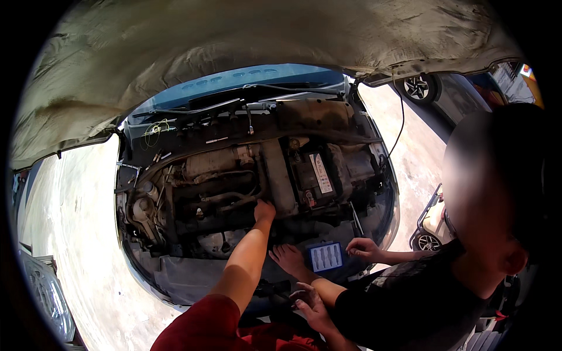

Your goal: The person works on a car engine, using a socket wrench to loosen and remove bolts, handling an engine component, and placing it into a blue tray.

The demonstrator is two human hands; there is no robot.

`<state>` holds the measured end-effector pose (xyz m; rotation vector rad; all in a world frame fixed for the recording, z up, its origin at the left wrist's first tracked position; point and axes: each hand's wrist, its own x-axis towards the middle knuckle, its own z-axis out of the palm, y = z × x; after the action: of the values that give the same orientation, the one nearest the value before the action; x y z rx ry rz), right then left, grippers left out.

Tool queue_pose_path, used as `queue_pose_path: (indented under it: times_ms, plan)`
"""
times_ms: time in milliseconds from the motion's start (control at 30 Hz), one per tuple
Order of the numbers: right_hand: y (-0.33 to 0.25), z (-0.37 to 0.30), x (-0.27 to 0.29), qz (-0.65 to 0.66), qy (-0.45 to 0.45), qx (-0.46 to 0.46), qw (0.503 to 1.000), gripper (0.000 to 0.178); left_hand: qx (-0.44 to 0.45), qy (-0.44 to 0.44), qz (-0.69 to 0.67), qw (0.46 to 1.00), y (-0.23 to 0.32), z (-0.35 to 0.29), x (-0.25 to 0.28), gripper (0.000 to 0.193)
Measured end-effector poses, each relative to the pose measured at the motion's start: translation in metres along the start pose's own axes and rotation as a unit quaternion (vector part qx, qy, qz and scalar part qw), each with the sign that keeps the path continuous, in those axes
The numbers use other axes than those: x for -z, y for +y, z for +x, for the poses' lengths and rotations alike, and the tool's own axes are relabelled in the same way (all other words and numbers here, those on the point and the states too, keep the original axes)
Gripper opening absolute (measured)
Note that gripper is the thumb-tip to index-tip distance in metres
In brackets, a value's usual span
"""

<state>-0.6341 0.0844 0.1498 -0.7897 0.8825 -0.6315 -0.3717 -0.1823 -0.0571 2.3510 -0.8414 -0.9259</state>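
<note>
My left hand (265,210) reaches down into the engine bay, at the front side of the engine (216,181), beside dark hoses. Its fingertips are hidden among the parts, so what they touch cannot be seen. Low in the view, my right hand (311,306) is held near the front edge of the car, fingers apart and nothing visible in it. Just beyond it, a co-worker's hand (287,257) rests on the front panel. A flat blue-edged box (326,257) with several long pale shapes lies between that hand and the co-worker's other hand (364,249).
The raised hood (234,35) hangs overhead. A battery (316,175) sits right of the engine. Loose tools (159,155) and a thin yellow-green wire (156,133) lie at the far left of the bay. The co-worker (421,281) leans in closely from the right.
</note>
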Motion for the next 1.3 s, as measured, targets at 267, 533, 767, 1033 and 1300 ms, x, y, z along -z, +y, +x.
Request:
queue_pose_path:
  times_ms: [267, 533, 767, 1033, 1300]
  plan:
    - [0.000, -0.025, 0.058, -0.108, 0.086, -0.039, 0.990, 0.047, 0.257, -0.035, -0.094, 0.961, 0.006, 0.052, -0.032, 0.036]
    - [0.101, -0.072, 0.171, -0.172, 0.259, -0.104, 0.945, 0.024, -0.002, 0.127, -0.136, 0.982, -0.004, -0.078, -0.017, 0.024]
    - [0.180, -0.124, 0.173, -0.135, 0.309, -0.201, 0.920, 0.022, -0.292, 0.075, 0.089, 0.949, -0.057, -0.201, -0.030, 0.025]
    - [0.137, -0.151, 0.132, -0.195, 0.343, -0.186, 0.900, 0.025, -0.064, -0.083, -0.018, 0.994, -0.048, -0.142, -0.052, 0.044]
    - [0.123, -0.171, 0.172, -0.327, 0.316, -0.187, 0.871, 0.023, 0.207, -0.138, -0.211, 0.945, -0.088, 0.023, -0.178, 0.056]
